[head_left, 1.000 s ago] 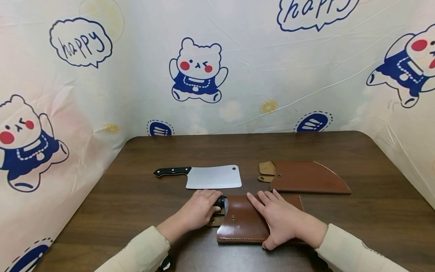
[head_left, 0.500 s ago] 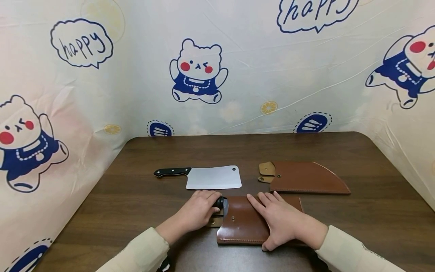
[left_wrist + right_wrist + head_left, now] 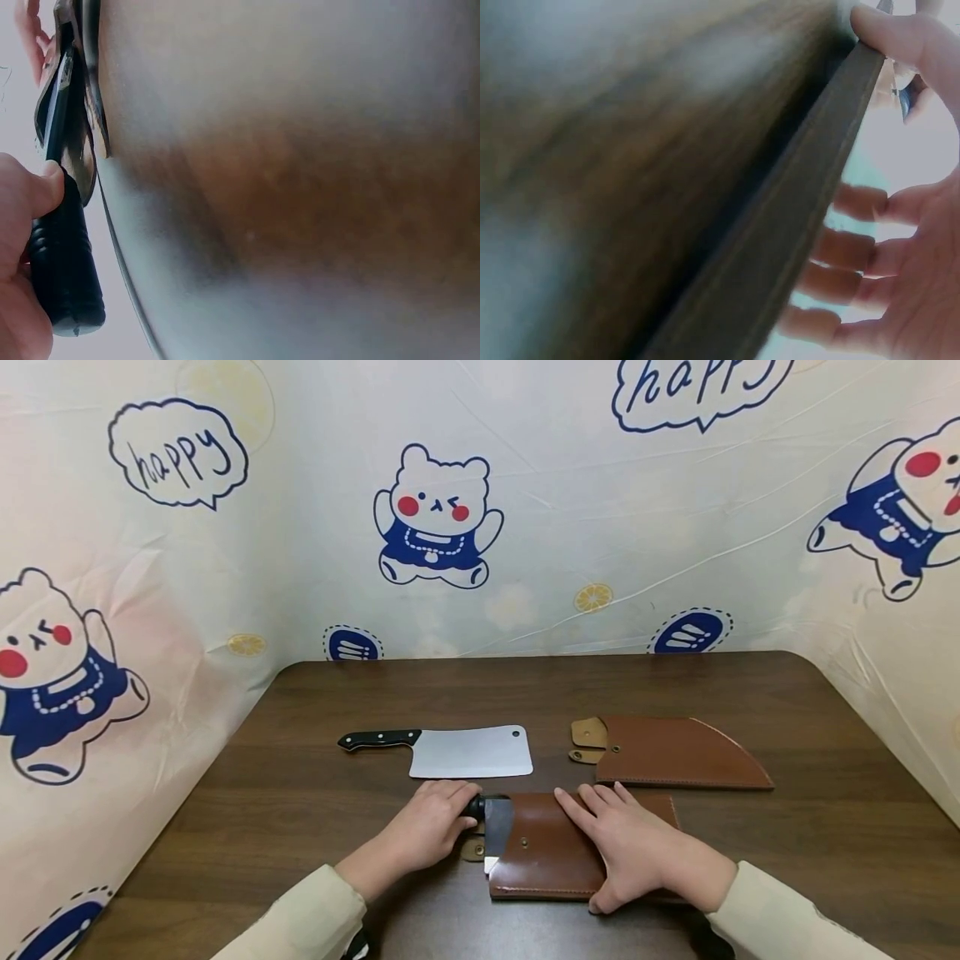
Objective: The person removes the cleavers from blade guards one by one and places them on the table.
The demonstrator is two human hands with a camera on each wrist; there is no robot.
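My left hand (image 3: 429, 827) grips the black handle (image 3: 66, 255) of a kitchen knife, its thumb lying along the handle in the left wrist view. A strip of the knife's broad dark blade (image 3: 498, 827) shows outside the mouth of a brown leather sheath (image 3: 540, 860); the remaining blade is hidden inside. On top of that sheath my right hand (image 3: 637, 852) presses with spread, mostly straight fingers, the thumb at the near edge. The right wrist view shows the sheath's thick side edge (image 3: 780, 202) beside the thumb and fingers. A tan snap strap (image 3: 473, 849) lies under the blade.
Beyond the left hand lies a cleaver (image 3: 471, 752) with a silver blade and black handle. Another brown sheath (image 3: 675, 752), with a curved end and tan straps, lies at the back right. A printed cloth (image 3: 540, 568) hangs behind the wooden table (image 3: 300, 702).
My left hand has shifted slightly left with the handle, and more of the blade shows outside the sheath. Right hand and sheath have moved a little to the right.
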